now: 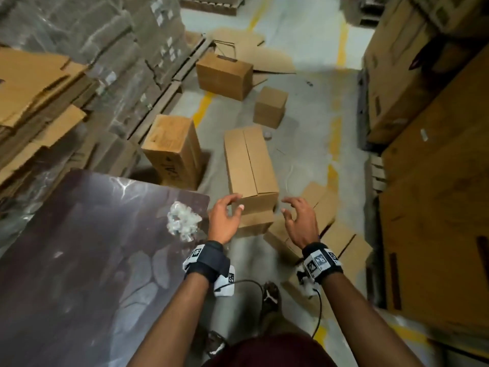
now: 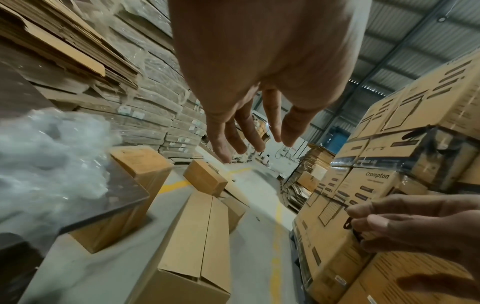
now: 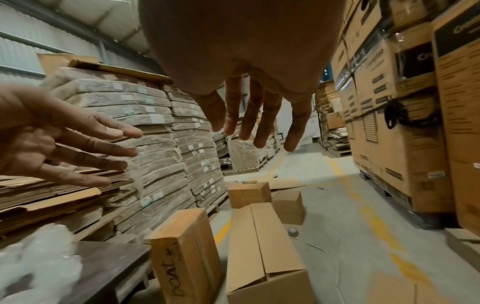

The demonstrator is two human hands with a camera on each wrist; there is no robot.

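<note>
The person stands in a warehouse aisle with both arms stretched out over a long cardboard box. It lies flat on the concrete floor, running from near to far, with its two top flaps folded shut along a middle seam. The left hand hangs above the near left corner of the box, fingers spread and loosely bent, with nothing in it. The right hand hangs just off the near right corner, fingers likewise spread and half curled, also empty. In the wrist views both palms are clear above the box, and neither touches it.

Flattened cardboard lies at the near end of the box and spreads to the right across the floor. To the left of the person is a dark desk. Near its right edge, close to the left hand, lies a crumpled wad of clear plastic wrap. Just beyond the desk's far corner stands an upright box with "boat" handwritten on its side.

Farther down the aisle are a box with a dark slot in its top and a smaller box. A small pale round thing lies between the smaller box and the long one. Wrapped stacks of flat cardboard line the left side, and large printed cartons line the right.
</note>
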